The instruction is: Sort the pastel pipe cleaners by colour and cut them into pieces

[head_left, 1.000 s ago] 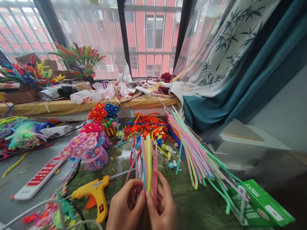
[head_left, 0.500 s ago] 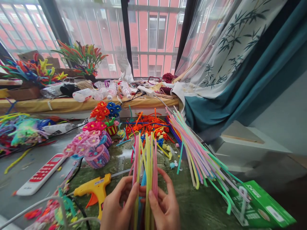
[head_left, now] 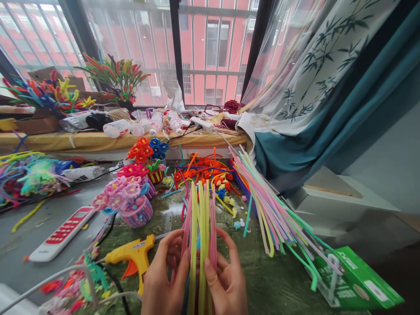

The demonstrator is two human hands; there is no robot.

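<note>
A bunch of yellow, pink and blue pipe cleaners (head_left: 201, 210) stands upright between my hands at the bottom middle. My left hand (head_left: 168, 275) is closed round its left side, the thumb against the pink and yellow stems. On the other side my right hand (head_left: 225, 275) grips the bunch, its thumb pressed on the yellow stems. The lower ends run out of view. Beside my left hand lies a yellow glue gun (head_left: 136, 258). To the right, a larger spread of pastel pipe cleaners (head_left: 269, 201) rests on the table.
Pots of pipe-cleaner flowers (head_left: 136, 210) stand left of centre, near a white-and-red glue-stick-like long packet (head_left: 62, 236). Orange pipe-cleaner pieces (head_left: 206, 168) lie behind the bunch. A green box (head_left: 364, 280) sits at right. Plastic bottles (head_left: 116, 128) line the windowsill.
The view has shifted slightly, so the scene sits a little further right. The yellow stems have closed up and straightened, and less blue shows between my hands.
</note>
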